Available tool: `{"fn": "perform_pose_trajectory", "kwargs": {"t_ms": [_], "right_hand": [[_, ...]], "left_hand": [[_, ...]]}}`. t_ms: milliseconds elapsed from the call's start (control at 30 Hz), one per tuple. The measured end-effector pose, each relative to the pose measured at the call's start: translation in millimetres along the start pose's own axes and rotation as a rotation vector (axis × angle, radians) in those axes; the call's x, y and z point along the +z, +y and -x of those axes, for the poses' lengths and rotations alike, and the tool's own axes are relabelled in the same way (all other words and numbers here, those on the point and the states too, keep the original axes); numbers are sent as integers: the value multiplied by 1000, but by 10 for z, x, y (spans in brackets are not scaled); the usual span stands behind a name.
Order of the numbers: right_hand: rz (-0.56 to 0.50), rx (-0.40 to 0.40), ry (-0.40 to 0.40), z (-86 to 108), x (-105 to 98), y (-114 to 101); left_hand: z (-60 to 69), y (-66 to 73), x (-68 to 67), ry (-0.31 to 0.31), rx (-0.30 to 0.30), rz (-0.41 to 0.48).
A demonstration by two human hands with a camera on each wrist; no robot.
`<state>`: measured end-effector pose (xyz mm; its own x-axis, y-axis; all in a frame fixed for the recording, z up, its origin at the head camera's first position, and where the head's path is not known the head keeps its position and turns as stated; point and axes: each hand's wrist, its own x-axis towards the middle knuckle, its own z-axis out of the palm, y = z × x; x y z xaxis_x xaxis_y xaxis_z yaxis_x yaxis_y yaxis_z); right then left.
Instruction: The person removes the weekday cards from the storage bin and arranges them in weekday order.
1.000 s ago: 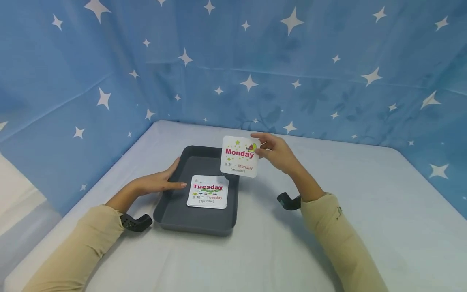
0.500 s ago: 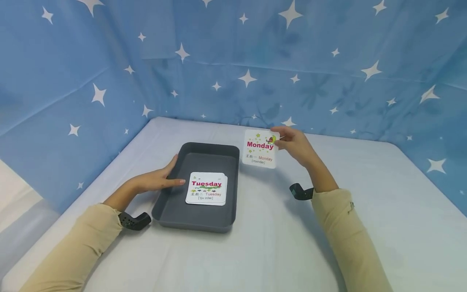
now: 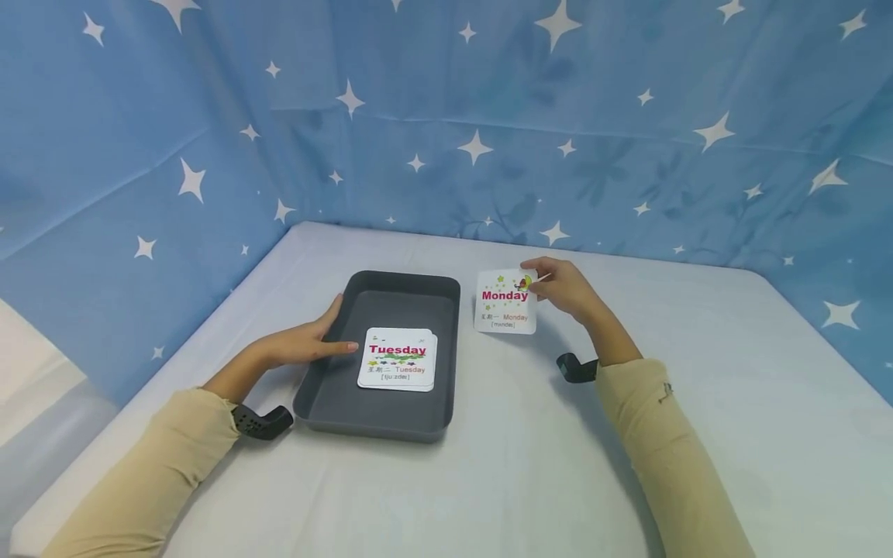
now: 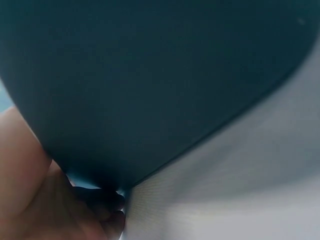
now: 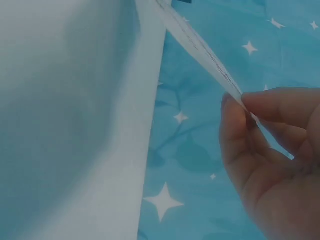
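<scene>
My right hand (image 3: 570, 293) pinches a white "Monday" flashcard (image 3: 504, 316) by its upper right edge, above the table to the right of the tray. In the right wrist view the card (image 5: 205, 52) appears nearly edge-on between thumb and fingers. My left hand (image 3: 298, 346) holds a dark grey tray (image 3: 380, 415) by its left side, the thumb reaching over the rim. Curled fingertips show by the tray's wall in the left wrist view. A "Tuesday" card (image 3: 396, 377) lies face up in the tray, with another card's edge peeking out beneath it.
A white cloth covers the table (image 3: 502, 473). Blue curtains with white stars (image 3: 488, 93) hang behind and at the left. Each wrist wears a black camera (image 3: 577, 369), and beige sleeves cover the forearms.
The right hand has carried the Monday card right, from over the tray's far right corner to beside the tray, then slightly lower. The left hand stays on the tray.
</scene>
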<state>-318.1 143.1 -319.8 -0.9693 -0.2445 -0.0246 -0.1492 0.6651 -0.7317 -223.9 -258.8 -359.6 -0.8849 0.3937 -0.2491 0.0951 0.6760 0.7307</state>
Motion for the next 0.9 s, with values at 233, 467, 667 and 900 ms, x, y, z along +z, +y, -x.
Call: {"fn": "perform_pose_trajectory", "kwargs": {"t_ms": [233, 467, 667, 900], "right_hand": [[118, 31, -20, -29, 28, 104], [198, 33, -45, -71, 47, 128], [243, 33, -84, -82, 86, 123], [323, 80, -142, -85, 152, 166]], "left_hand": [[-23, 1, 14, 2, 8, -18], [-6, 13, 16, 12, 8, -25], [-2, 2, 18, 9, 2, -34], [-27, 8, 6, 6, 2, -44]]}}
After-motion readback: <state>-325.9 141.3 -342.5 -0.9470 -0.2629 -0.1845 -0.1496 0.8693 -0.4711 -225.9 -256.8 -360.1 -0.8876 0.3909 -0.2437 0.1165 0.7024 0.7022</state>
